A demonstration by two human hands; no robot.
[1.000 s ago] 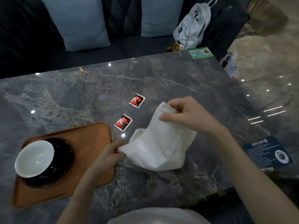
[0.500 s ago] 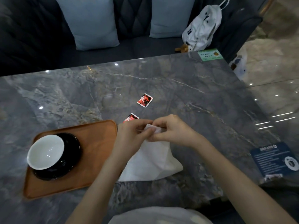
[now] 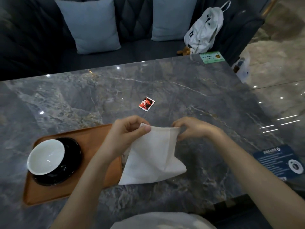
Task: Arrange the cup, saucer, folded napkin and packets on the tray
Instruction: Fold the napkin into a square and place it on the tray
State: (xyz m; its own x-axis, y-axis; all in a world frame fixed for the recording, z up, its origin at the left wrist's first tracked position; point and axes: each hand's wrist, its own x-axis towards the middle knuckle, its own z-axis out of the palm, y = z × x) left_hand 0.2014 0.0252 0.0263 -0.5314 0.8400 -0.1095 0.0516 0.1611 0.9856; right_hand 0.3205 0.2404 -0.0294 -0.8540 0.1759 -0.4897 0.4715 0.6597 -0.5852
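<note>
A white cloth napkin [image 3: 153, 156] hangs folded over the marble table, its lower edge resting on the surface. My left hand [image 3: 127, 134] pinches its upper left corner and my right hand [image 3: 194, 128] pinches the upper right corner, the top edge stretched between them. On the left lies a brown wooden tray [image 3: 92, 142] with a white cup [image 3: 46, 156] on a black saucer [image 3: 71, 164]. One red packet [image 3: 146, 103] lies on the table beyond my hands. A second packet is hidden behind my left hand.
A blue card [image 3: 279, 161] lies at the table's right edge and a green card [image 3: 212, 57] at the far right corner. Beyond the table stands a dark sofa with two pale cushions [image 3: 92, 25] and a white bag [image 3: 206, 28].
My hands met at the napkin's top, then drew apart, spreading its upper edge. The napkin went from loose and bunched to a folded sheet. The nearer packet became hidden behind my left hand.
</note>
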